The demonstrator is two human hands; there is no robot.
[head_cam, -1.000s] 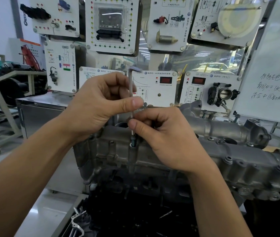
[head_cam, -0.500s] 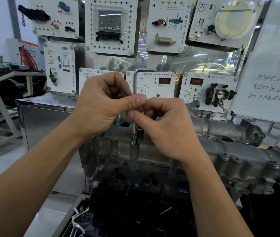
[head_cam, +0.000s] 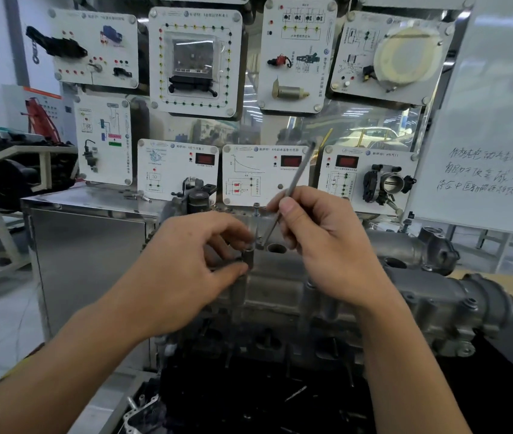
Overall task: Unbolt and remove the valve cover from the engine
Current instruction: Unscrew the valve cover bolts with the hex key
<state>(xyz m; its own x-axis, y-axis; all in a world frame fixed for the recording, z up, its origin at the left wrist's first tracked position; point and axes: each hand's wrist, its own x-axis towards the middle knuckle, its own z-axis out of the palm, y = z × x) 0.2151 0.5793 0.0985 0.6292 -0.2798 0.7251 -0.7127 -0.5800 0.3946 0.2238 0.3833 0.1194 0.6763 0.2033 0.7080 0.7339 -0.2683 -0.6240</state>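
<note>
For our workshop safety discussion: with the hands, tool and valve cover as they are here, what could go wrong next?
The left hand pinches a small dark fastener right beside an open hole in the valve cover; dropped, it might fall in. The right hand holds the hex key tilted, its lower end close to the left hand; a slip could jab it.

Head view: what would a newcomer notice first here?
Two bare hands work at centre over the grey valve cover: the left hand pinches a small dark cylinder at its top edge, and the right hand holds a thin metal rod tilted up-right. Behind, white training panels hang in rows.
</note>
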